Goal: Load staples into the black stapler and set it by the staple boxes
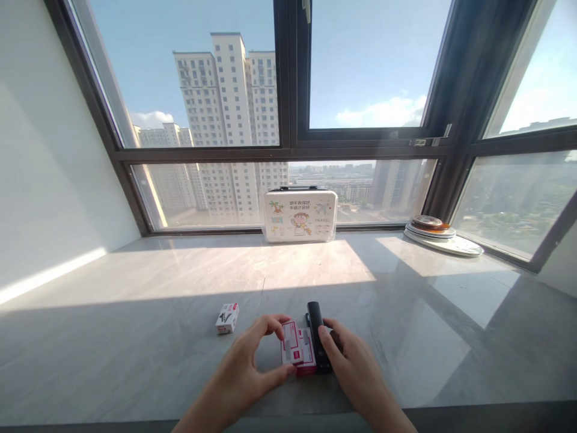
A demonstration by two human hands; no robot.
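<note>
On the grey marble sill, my left hand (250,367) curls around a small red and white box (296,352), thumb at its near edge and fingertips at its far left corner. The box looks open, with a grey strip showing inside. Right beside it lies a black stapler (317,337), and my right hand (347,364) rests on it, fingers bent over its right side and top. A second small white box with red and black print (228,317) stands apart to the left, untouched.
A white tin case with cartoon travel pictures (300,215) stands against the window at the back centre. A stack of round plates (435,233) sits at the back right. Window frames bound the sill (135,282) behind; a white wall rises on the left.
</note>
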